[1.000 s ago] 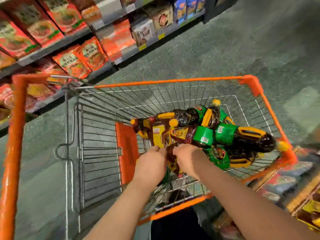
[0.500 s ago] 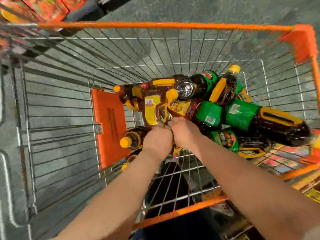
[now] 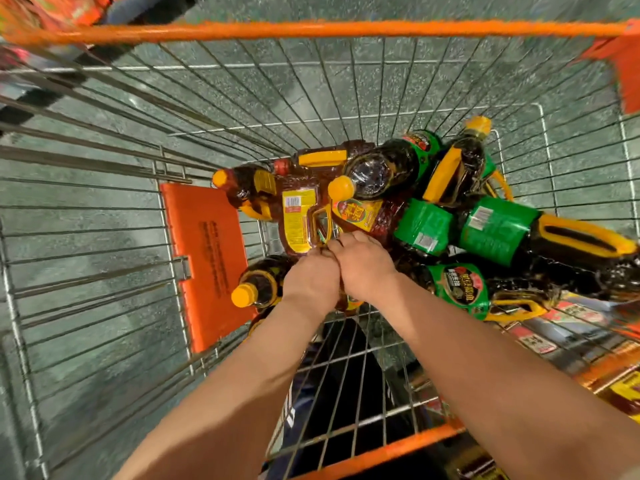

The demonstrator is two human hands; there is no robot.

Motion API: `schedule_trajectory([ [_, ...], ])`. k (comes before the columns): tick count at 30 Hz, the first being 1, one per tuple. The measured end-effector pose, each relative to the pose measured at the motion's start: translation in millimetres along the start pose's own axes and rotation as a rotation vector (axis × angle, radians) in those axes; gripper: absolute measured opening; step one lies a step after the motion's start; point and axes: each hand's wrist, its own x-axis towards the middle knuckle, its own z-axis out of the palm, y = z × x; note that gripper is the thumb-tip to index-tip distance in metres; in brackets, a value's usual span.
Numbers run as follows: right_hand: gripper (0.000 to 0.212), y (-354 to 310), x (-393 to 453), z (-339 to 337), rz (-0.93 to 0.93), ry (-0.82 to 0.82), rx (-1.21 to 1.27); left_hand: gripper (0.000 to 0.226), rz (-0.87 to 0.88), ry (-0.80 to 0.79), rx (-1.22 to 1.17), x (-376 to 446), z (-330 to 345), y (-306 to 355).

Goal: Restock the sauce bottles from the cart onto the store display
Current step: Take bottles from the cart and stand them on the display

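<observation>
Both hands had stayed together on the same red-labelled bottle (image 3: pixel 346 299) since half a second before, while the view had dropped closer over the cart (image 3: pixel 311 29). That bottle lay in the cart's basket, left hand (image 3: pixel 311 282) and right hand (image 3: pixel 363 265) curled round it, touching. Green-labelled bottles (image 3: pixel 495 230) lay piled just beside; an orange flap (image 3: pixel 204 258) sat left.

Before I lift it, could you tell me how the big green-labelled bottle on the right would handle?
The green-labelled bottle looks full of dark liquid, so probably heavy. It lies on its side atop other bottles, so it may roll. Its yellow handle likely offers a firm grip.
</observation>
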Motion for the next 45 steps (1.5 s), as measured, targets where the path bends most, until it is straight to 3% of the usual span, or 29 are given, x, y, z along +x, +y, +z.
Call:
schedule_trajectory([
  [4,0.06,-4,-2,-4,0.042,-0.086,-0.112,0.041,0.011,-0.015,0.004,-1,0,0],
  [8,0.058,-16,-11,-6,0.107,-0.09,-0.146,0.033,0.003,-0.032,-0.055,-10,-2,0],
  [15,0.062,-23,-39,-5,0.383,-0.191,-0.068,0.02,0.047,-0.067,0.026,-42,-19,10],
  [20,0.046,-35,-72,-35,0.381,-0.008,-0.019,0.023,0.032,-0.11,0.04,-71,-34,16],
  [27,0.059,-53,-147,-101,0.286,0.166,0.086,0.058,0.004,0.055,0.028,-108,-67,15],
  [33,0.073,-52,-213,-121,0.231,0.327,0.078,0.037,0.111,0.086,0.104,-137,-108,17],
  [38,0.076,-44,-248,-121,0.298,0.292,0.169,0.023,0.191,0.169,0.153,-162,-134,46],
  [42,0.057,-42,-267,-117,0.293,0.363,0.142,0.026,0.344,0.341,0.382,-195,-148,85],
  [45,0.045,-49,-273,-121,0.239,0.458,0.274,0.023,0.402,0.463,0.451,-216,-161,104],
])
